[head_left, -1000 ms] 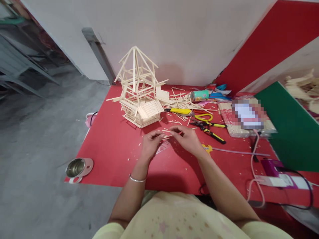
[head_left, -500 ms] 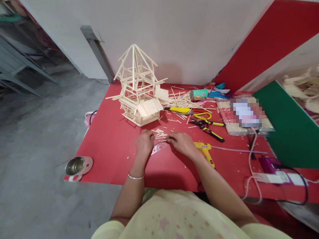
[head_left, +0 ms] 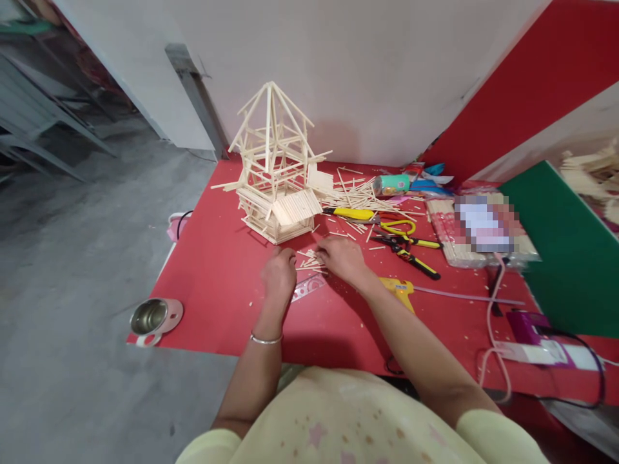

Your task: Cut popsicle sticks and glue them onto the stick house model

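The short sticks point(head_left: 309, 264) lie in a loose heap between the left hand point(head_left: 279, 274) and the right hand point(head_left: 342, 259), well in from the near and left edges of the surface point(head_left: 207, 290), just beyond the ruler point(head_left: 308, 288). They look light, stiff and easily snapped; a gentle mid-length hold should suit. Both forearms cross the near edge, backs of hands up. Left fingers curl inward beside the heap; right fingers bend down at its right end. Whether either pinches a stick, I cannot tell.
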A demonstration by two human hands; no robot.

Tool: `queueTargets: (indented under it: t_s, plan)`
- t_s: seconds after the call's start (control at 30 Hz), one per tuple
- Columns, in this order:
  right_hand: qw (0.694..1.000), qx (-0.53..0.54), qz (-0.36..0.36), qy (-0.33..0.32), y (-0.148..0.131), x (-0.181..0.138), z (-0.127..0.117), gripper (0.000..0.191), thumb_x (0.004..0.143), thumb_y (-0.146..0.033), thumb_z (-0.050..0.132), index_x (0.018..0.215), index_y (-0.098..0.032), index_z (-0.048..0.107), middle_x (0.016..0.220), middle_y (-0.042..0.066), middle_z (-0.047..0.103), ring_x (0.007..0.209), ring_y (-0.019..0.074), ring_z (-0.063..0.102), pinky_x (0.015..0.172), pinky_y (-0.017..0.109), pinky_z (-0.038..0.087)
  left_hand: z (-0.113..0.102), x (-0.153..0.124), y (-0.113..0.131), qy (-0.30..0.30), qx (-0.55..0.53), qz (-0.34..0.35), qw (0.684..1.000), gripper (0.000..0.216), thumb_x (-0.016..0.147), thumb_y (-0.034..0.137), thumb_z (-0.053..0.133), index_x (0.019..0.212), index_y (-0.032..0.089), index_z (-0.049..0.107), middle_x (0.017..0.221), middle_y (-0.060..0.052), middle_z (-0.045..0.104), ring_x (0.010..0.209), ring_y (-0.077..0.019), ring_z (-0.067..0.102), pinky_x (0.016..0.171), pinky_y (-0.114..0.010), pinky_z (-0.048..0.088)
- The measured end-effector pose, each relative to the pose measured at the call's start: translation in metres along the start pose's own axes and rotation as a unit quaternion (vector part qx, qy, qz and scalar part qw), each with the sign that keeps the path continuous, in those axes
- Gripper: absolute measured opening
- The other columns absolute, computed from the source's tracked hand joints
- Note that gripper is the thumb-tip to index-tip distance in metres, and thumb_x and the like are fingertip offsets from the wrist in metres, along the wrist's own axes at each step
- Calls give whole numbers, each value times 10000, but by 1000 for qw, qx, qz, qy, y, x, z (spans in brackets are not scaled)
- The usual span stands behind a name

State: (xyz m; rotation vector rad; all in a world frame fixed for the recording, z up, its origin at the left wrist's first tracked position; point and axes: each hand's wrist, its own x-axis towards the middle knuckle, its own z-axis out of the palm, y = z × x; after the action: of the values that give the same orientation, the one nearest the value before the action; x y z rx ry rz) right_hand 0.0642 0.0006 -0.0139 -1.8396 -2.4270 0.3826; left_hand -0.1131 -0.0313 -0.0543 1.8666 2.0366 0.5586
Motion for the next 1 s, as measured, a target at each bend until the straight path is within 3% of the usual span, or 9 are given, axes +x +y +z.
queueTargets:
  t_s: [0.23,0.4,0.47,0.57,0.63,0.7,0.83,1.0]
  plan:
    - [999,14,-44,9,-22,21,26,194,937,-347,587,967,-206,717,1036,110,690,1008,238,606,832,314,435,4,2,-2,65,-64,9,996,239,935,239,526,1067,258,723,1144,-86,679,992,-243,637,793,-325,435]
    - [997,40,-52,45,-31,17,23,217,989,-273,493,962,-147,668,1045,152,674,1039,242,586,897,335,426,1,6,-1,96,-205,-11,974,183,908,271,579,912,227,757,1004,-89,703,934,-235,624,851,-342,452]
    - [995,59,-49,59,-30,9,13,233,1014,-292,450,998,-164,644,1024,116,686,963,209,612,840,308,441,1,6,5,86,-349,-22,933,154,859,326,666,872,213,770,923,-79,717,865,-216,624,799,-322,464]
    - [980,170,-52,89,-23,-7,-2,205,1016,-270,444,1010,-198,636,938,42,712,828,157,640,755,264,451,3,4,21,3,-597,-66,799,271,763,411,776,916,188,786,760,-41,697,589,-122,535,555,-241,399]
    - [952,274,-68,115,-17,-19,-8,181,992,-250,487,1014,-210,661,953,27,728,851,148,659,770,255,463,3,2,34,-31,-686,-103,719,351,698,428,834,925,166,780,594,16,598,447,-58,378,440,-200,267]
    - [928,339,-73,138,-11,-30,-11,189,971,-267,528,1058,-229,691,1012,23,743,895,150,672,772,253,476,0,2,47,-36,-732,-135,667,370,640,416,879,868,150,760,514,57,498,414,-35,324,402,-184,189]
    - [911,351,-13,217,-4,-41,-16,205,935,-387,604,989,-250,746,930,6,764,797,153,677,705,257,476,-10,7,71,-50,-764,-148,626,374,607,404,903,782,143,702,497,77,445,399,-24,332,376,-170,154]
    - [883,316,36,345,-3,-25,-31,266,914,-460,621,900,-234,760,842,9,751,727,150,644,686,271,463,-16,17,96,-70,-777,-135,611,415,636,421,886,885,158,683,686,39,598,420,-12,390,365,-158,201]
